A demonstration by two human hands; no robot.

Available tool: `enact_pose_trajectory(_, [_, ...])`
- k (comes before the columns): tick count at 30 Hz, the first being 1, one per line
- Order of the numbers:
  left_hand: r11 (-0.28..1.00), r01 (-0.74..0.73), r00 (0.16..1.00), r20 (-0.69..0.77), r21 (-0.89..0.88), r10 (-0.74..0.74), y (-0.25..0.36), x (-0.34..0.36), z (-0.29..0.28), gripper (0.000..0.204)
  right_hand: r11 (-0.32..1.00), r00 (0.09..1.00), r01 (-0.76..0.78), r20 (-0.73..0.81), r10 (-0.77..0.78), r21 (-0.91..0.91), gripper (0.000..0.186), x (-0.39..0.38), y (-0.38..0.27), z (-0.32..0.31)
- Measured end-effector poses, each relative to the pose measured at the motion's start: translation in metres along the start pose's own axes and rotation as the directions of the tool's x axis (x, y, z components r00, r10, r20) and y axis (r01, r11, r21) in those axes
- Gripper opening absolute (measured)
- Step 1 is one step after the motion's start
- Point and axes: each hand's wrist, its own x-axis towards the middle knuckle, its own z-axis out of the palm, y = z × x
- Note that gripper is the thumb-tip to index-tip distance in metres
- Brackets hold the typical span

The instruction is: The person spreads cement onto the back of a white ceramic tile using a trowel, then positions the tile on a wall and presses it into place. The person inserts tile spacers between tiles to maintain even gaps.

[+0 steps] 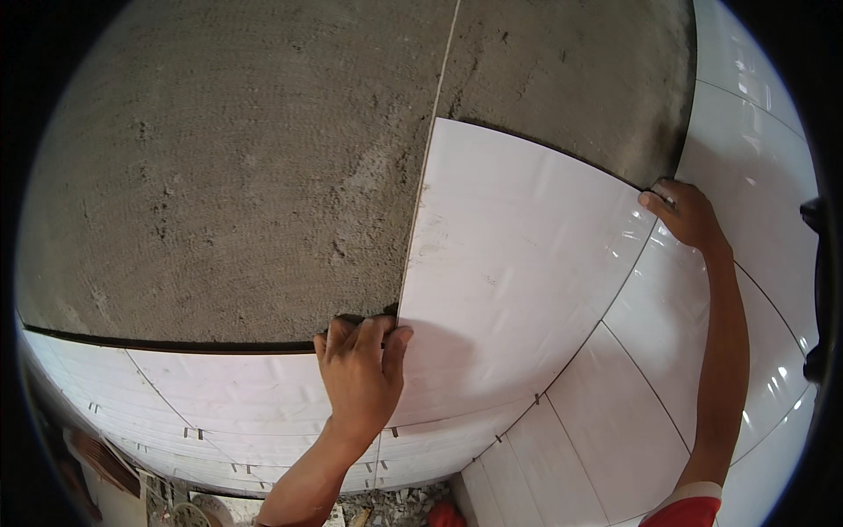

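White glossy tile (pixel 509 272) sits centre frame against grey mortar (pixel 228 176); our left hand (pixel 362 369) grips its lower-left edge, our right hand (pixel 689 215) pinches its upper-right corner. We judge it could slide or sit crooked if pressure is uneven. Adhesive behind stays hidden; floor debris at bottom is unclear.

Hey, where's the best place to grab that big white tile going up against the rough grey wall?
Probably by its corners, as now: the left hand at the white tile's lower-left corner, the right hand at its upper-right. It lies flat on the mortared wall, so only the free left and top edges give fingers room.
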Motion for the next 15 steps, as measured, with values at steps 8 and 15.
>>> enact_pose_trajectory(8, [0.999,0.04,0.999,-0.001,0.01,-0.04,0.004,0.003,0.001,0.015,1.0,0.998,0.028,-0.054,-0.028,0.0,0.057,0.001,0.007,0.006])
enact_pose_trajectory(15, [0.998,0.042,0.999,0.014,0.037,-0.042,0.005,0.003,0.001,0.015,0.999,0.997,0.033,-0.066,-0.035,-0.03,0.059,0.004,0.01,0.007])
